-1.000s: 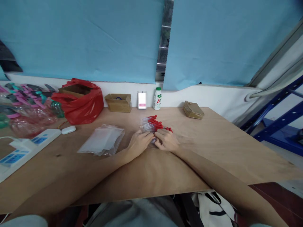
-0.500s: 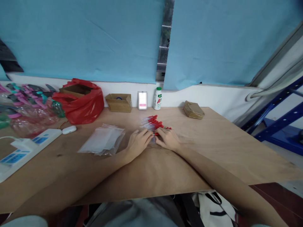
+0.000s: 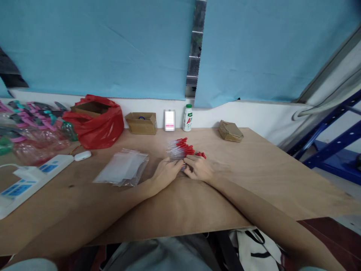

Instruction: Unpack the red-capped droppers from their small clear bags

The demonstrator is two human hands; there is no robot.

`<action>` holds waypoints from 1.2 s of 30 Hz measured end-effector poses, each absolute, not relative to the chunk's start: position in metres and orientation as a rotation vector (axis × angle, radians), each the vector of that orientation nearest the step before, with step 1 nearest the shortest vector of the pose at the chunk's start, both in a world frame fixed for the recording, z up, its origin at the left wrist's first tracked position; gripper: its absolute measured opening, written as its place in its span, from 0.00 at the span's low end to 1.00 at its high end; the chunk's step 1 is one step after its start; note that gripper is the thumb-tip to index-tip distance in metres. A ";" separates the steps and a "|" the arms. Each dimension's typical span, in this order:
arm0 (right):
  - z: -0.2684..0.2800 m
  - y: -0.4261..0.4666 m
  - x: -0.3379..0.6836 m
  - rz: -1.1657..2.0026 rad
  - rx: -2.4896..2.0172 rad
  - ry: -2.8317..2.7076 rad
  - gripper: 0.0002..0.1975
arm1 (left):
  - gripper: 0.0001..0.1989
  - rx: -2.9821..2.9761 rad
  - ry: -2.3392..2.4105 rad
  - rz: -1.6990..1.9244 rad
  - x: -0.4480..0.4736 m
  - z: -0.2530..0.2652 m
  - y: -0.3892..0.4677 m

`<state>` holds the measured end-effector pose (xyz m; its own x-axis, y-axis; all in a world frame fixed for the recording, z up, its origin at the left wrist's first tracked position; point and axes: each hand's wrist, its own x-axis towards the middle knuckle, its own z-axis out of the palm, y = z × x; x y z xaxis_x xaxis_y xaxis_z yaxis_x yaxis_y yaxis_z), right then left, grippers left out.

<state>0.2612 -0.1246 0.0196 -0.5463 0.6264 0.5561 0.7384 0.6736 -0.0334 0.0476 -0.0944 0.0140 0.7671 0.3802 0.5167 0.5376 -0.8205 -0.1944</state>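
Note:
A pile of red-handled small screwdrivers (image 3: 187, 148), with thin metal shafts pointing left, lies in the middle of the table beyond my hands. My left hand (image 3: 168, 169) rests at the near side of the pile, its fingers bent and closed around the shaft ends. Facing it, my right hand (image 3: 197, 167) has curled fingers closed on the handle side, and a few red tips stick out behind its knuckles. Metal shafts show in the small gap between both hands. The fingertips largely hide what is gripped. Left of my hands lies a stack of clear plastic bags (image 3: 122, 167).
Along the back stand a red plastic bag (image 3: 98, 126), an open cardboard box (image 3: 142, 124), a phone (image 3: 169, 120), a white bottle (image 3: 187, 118) and a brown packet (image 3: 230, 130). A power strip (image 3: 58, 162) and several spray bottles (image 3: 39, 139) occupy the left.
My hands have drawn slightly closer together over the near screwdrivers. The right fingers have curled in more, and the red tips behind that hand show more.

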 end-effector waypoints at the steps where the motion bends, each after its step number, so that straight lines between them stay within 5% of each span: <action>1: 0.019 -0.124 0.261 -0.269 -1.050 -2.345 0.05 | 0.10 -2.632 -0.703 -0.671 0.047 0.014 -0.094; 16: 0.026 -0.125 0.268 -0.254 -0.969 -2.383 0.04 | 0.13 -2.692 -0.674 -0.874 0.044 0.018 -0.094; 36: 0.040 -0.125 0.276 -0.466 -1.085 -2.488 0.17 | 0.11 -2.656 -0.828 -0.835 0.044 0.024 -0.099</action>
